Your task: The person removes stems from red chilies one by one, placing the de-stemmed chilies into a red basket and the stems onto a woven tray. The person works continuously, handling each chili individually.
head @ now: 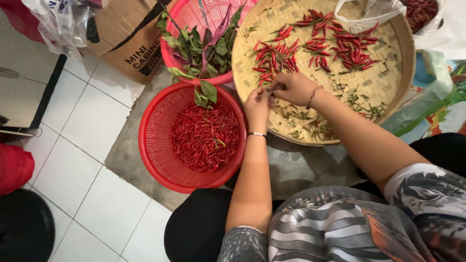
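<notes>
Two bare hands meet over the near-left rim of a round woven bamboo tray [388, 82], fingertips pinched together around something small that the view does not let me make out clearly; it sits right where the two sets of fingers touch, and it looks like a single chili or its stem. The left hand [257, 109] wears a pale bracelet at the wrist and hovers between the tray and a red plastic colander [155, 140], its fingers curled shut toward the right hand. The right hand [291, 87], with a thin beaded bracelet on its wrist, lies over the tray with thumb and fingers closed on the same small thing. On the tray, beyond the hands, loose red chilies [276, 58] lie scattered in clusters with their green stems on, and a litter of plucked green stems and bits [310, 121] covers the near part of the weave. The red colander, just left of the hands on the floor, holds a heap of red chilies [204, 136], and a sprig of green leaves [206, 93] hangs over its far edge. Behind it a pinkish-red basket [191, 14] is filled with leafy green branches, touching the tray's rim. A brown cardboard box [124, 39] stands at the far left, a clear plastic bag [364, 14] rests on the tray's far side, and white floor tiles [87, 160] spread to the left.
</notes>
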